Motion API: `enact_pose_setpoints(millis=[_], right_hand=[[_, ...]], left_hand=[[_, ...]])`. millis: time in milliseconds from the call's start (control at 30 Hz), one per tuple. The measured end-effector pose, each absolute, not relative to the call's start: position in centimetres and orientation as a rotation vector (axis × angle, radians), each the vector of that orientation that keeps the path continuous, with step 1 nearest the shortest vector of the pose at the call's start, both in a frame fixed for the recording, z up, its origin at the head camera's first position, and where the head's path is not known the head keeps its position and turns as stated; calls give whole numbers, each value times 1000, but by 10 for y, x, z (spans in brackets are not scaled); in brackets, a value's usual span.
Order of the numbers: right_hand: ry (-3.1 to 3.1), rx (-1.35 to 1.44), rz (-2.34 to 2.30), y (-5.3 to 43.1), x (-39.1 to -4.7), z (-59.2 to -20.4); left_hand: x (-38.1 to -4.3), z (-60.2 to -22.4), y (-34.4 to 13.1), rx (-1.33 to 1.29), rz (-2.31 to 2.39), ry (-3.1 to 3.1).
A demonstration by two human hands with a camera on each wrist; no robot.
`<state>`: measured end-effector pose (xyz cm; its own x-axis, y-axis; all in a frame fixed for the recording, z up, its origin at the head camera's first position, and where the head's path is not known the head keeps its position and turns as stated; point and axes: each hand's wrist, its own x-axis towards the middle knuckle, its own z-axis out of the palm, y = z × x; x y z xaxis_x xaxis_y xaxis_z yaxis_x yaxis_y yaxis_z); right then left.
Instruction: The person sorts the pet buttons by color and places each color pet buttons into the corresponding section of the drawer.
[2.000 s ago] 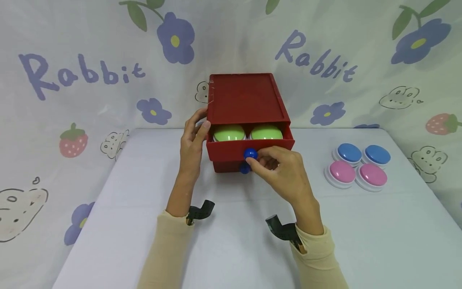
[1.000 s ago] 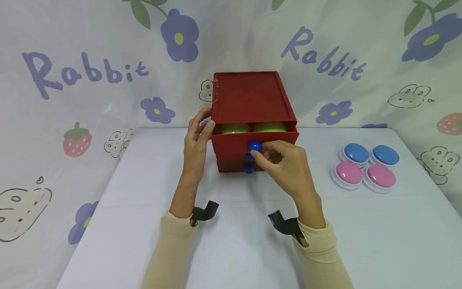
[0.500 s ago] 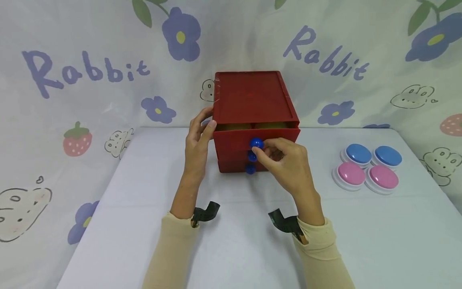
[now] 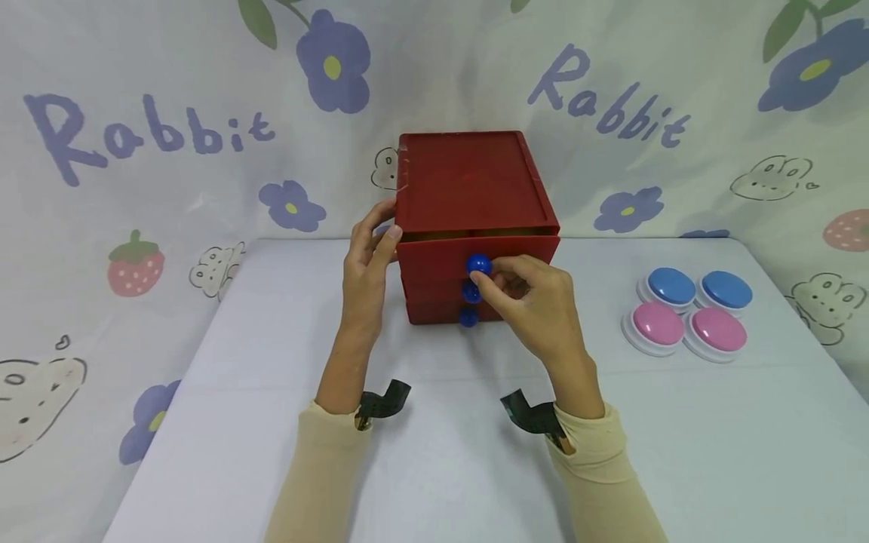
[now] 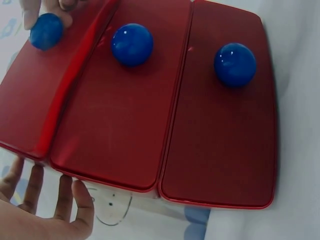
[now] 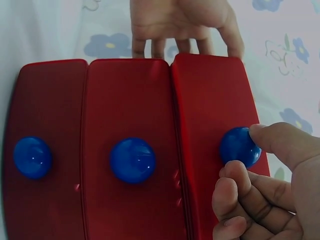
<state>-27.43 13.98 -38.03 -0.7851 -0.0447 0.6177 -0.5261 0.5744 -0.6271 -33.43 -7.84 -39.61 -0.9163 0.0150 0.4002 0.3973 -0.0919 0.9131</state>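
A red box with three stacked drawers (image 4: pixel 475 181) stands at the back of the table. Its top drawer (image 4: pixel 434 260) sticks out slightly, leaving a narrow gap beneath the lid where only dim greenish strips show. My right hand (image 4: pixel 539 302) pinches the blue round knob (image 6: pixel 239 147) of that drawer between thumb and fingers. Against the box's left side rests my left hand (image 4: pixel 363 275), its fingers extended along the wall and its thumb near the front edge. The middle knob (image 5: pixel 132 44) and the bottom knob (image 5: pixel 235 65) are untouched; both lower drawers look flush.
On the right of the white table (image 4: pixel 271 452) sit two blue push lights (image 4: pixel 670 286) behind two pink ones (image 4: pixel 657 324), all with white bases. A printed cloth (image 4: pixel 204 204) hangs right behind the box.
The top drawer has slid back into the box, its green-topped round things passing almost out of sight. My right hand moved inward with the knob; my left hand stayed on the box's side.
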Motion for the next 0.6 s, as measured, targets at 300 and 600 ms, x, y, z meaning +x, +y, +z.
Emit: enact_pose_setpoints(millis=[300, 600], right_hand=[[-2226, 465, 1144, 138, -278, -382], [-2214, 446, 1137, 137, -280, -384]], left_hand=[[-336, -397, -80, -467, -2107, -1901], [-335, -397, -80, -479, -2119, -1894]])
